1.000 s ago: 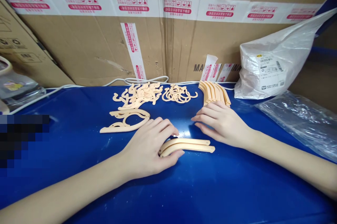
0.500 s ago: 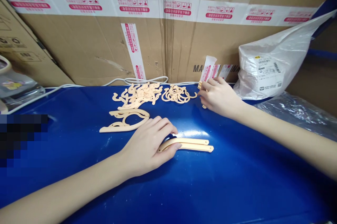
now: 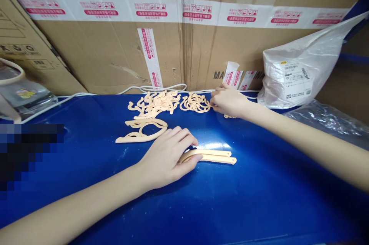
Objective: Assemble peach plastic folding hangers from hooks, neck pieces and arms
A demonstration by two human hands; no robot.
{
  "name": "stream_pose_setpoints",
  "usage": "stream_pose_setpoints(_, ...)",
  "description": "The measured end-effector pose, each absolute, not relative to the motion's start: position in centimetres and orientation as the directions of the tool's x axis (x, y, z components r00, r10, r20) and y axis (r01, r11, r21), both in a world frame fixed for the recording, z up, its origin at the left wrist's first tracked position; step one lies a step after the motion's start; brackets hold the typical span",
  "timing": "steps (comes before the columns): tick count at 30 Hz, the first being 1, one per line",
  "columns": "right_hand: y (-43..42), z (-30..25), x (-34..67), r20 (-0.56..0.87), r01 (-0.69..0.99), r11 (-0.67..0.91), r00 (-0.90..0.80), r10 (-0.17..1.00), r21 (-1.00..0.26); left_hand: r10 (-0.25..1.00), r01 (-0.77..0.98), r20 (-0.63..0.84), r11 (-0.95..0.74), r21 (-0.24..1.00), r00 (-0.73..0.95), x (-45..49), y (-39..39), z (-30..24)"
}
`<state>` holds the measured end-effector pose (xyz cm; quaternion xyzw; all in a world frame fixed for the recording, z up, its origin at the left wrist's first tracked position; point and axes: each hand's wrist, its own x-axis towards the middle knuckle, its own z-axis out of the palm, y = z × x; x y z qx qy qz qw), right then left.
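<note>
My left hand (image 3: 167, 160) is closed on a pair of cream plastic folding-hanger arms (image 3: 213, 156), which lie nearly parallel on the blue tabletop with their holed ends pointing right. Just beyond its knuckles is an unfolded hanger frame (image 3: 144, 138) with a rounded opening. Farther off, my right hand (image 3: 229, 101) reaches to the right edge of a heap of curved cream pieces (image 3: 196, 103), its fingers bent together; whatever they pinch is hidden. Several small cream parts (image 3: 230, 116) show below that hand. Left of the curved pieces lies a pile of cream hanger hooks (image 3: 161, 103).
A large taped cardboard box (image 3: 115, 53) stands along the back edge of the blue tabletop (image 3: 201, 206), with a white cable (image 3: 164, 88) in front. White plastic bag (image 3: 288, 76) and clear wrap (image 3: 323, 118) are at right; a clear container (image 3: 25, 91) is at left.
My right hand has shifted left, from the small parts at the right to the edge of the curved pieces. My left hand keeps hold of the hanger arms. The view has shifted slightly.
</note>
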<state>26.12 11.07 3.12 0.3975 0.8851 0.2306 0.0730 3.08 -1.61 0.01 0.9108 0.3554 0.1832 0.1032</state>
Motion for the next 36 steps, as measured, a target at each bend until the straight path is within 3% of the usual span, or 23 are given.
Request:
stream_pose_setpoints(14,10.7,4.4,26.9,0.263,0.766,0.555,-0.636,0.725,0.323,0.648,0.604,0.313,-0.761,0.238,0.694,3.4,-1.7,-0.2)
stream_pose_setpoints(17,8.7,5.0,26.3,0.338,0.742,0.639,-0.665,0.666,0.200,0.635,0.594,0.318,-0.772,0.224,0.704,3.3,-1.9,-0.2)
stream_pose_setpoints(26,3.0,3.1,23.4,0.276,0.564,0.816,-0.770,0.576,-0.130,0.644,0.581,0.380,-0.764,0.280,0.664,3.6,-2.5,-0.2)
stream_pose_setpoints(30,2.3,2.5,22.8,0.276,0.569,0.813,-0.768,0.578,-0.120,0.723,0.675,0.418,-0.679,0.287,0.550,3.2,-1.9,0.1)
stream_pose_setpoints(36,1.8,1.8,22.4,0.307,0.561,0.822,-0.769,0.561,-0.098,0.880,0.788,0.325,-0.461,0.407,0.347,2.6,-0.9,-0.2)
